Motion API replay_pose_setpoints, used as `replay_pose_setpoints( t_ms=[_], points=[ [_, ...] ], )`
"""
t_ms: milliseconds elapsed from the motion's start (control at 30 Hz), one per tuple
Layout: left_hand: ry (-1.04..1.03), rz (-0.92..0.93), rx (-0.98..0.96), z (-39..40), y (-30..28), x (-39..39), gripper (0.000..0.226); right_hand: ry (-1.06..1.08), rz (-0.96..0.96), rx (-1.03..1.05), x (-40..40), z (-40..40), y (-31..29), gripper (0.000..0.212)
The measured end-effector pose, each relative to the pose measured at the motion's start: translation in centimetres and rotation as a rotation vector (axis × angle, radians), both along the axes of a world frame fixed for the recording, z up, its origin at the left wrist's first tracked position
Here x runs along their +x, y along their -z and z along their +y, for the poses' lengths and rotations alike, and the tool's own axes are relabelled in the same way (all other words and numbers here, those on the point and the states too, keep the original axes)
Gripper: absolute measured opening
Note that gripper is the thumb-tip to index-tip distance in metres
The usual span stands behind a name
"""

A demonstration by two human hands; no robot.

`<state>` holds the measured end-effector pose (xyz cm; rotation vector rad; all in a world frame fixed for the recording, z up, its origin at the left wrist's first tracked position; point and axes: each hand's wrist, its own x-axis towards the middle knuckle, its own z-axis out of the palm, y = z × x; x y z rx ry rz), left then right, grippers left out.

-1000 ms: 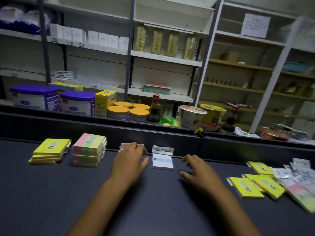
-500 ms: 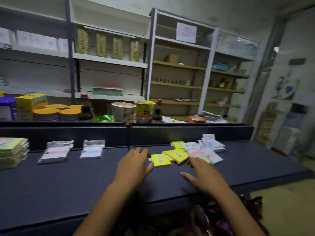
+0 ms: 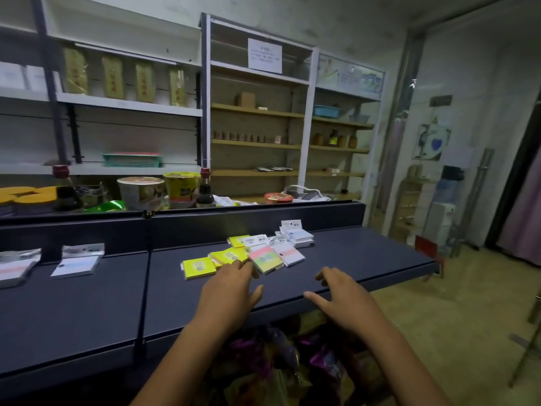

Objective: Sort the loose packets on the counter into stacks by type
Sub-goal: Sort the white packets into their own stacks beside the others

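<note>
Yellow packet [image 3: 199,267] flat, long axis across counter [image 3: 87,312], beside left hand [image 3: 231,291].

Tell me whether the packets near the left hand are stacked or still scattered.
Scattered. The loose packets lie fanned and overlapping, yellow, pink-green and white mixed, by the left hand.

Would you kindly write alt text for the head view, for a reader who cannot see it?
Two bare hands reach over a dark counter toward a loose pile of yellow, pink-green and white packets; the left hand touches the pile's edge, the right hand hovers open.
</note>
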<state>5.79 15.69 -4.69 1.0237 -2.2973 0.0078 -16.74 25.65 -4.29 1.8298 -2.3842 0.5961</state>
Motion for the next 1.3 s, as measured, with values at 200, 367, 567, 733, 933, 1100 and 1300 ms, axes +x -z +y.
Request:
replay_pose_setpoints(
  t_ms=[200,367,567,733,933,1100,1300],
  points=[
    [-0.041,0.003,0.007,-2.0,0.2,-1.2,0.029,-0.025,-0.014,-0.017,-1.8,-2.1,0.3,0.044],
    [-0.080,0.009,0.043,-5.5,1.0,-2.6,0.029,-0.046,-0.010,-0.008,-3.2,-6.1,0.8,0.044],
    [-0.107,0.040,0.084,-11.2,1.2,-5.6,0.027,-0.052,0.024,-0.002,-6.1,-11.9,0.6,0.042],
    [-0.133,0.054,0.119,-15.0,0.9,-7.6,0.028,-0.060,0.028,-0.028,-8.4,-15.7,0.0,0.043],
    [-0.188,-0.024,0.153,-17.3,1.9,-9.1,0.033,-0.098,-0.026,-0.045,-10.6,-19.5,0.1,0.042],
    [-0.231,-0.018,0.189,-17.8,2.5,-9.4,0.036,-0.181,-0.050,-0.047,-11.4,-22.4,0.6,0.039],
    [-0.311,-0.094,0.251,-16.5,2.8,-10.3,0.045,-0.315,-0.044,-0.032,-12.3,-24.7,0.2,0.040]
  ],
)
